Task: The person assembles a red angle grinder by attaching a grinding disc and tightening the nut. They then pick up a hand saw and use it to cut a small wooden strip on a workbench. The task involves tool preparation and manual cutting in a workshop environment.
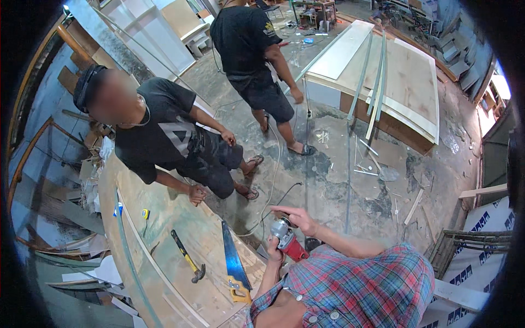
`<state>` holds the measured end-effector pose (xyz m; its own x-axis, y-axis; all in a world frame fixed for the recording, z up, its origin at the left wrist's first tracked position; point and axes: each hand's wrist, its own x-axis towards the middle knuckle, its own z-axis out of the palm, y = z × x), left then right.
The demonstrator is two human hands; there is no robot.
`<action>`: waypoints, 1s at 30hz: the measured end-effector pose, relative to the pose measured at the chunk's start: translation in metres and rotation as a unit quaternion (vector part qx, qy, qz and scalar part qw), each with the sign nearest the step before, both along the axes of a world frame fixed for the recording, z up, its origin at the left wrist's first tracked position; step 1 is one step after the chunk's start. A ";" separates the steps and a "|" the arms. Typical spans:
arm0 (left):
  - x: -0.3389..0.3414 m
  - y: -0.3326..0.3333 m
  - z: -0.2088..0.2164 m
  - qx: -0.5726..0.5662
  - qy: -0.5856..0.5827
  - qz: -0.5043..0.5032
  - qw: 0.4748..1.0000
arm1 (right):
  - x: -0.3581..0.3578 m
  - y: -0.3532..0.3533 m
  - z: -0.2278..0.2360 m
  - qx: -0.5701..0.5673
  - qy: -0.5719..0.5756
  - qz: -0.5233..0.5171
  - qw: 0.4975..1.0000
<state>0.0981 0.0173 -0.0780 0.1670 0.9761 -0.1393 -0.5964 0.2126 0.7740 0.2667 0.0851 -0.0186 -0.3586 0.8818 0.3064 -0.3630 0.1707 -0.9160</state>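
An angle grinder (294, 247) with a red body and silver head is held close in front of my plaid shirt. My left hand (274, 250) is closed around it near the silver head. Over the head's far end, my right hand (299, 220) has its fingers stretched out to the left, touching or just above it; the contact is partly hidden. A handsaw (234, 259) with a blue blade and yellow handle lies on the wooden table (180, 218) left of the grinder. Further left on the table is a hammer (187, 255) with a black and yellow handle.
A tape measure (145, 214) and long thin strips (143, 249) lie on the table. One person (158, 128) leans beside it; another person (249, 49) stands farther back. A low panel stack (394, 82) bears strips. A cable (280, 158) and offcuts (367, 156) lie on the floor.
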 end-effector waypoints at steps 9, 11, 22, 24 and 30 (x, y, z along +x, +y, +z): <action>0.000 0.001 0.005 -0.010 0.042 0.001 0.999 | -0.020 0.024 0.005 -0.272 -0.048 0.021 0.961; -0.003 0.000 0.001 0.010 0.049 0.003 0.999 | -0.016 0.020 0.013 -0.283 -0.033 0.037 0.958; 0.000 -0.002 0.013 0.027 0.038 0.024 0.999 | 0.022 0.035 0.002 -0.161 -0.130 0.191 0.960; 0.001 -0.002 0.014 0.033 0.046 0.026 0.998 | 0.024 0.040 0.003 -0.161 -0.186 0.198 0.949; -0.002 -0.002 0.013 0.034 0.046 0.028 0.998 | 0.018 0.029 0.024 -0.078 -0.155 0.139 0.975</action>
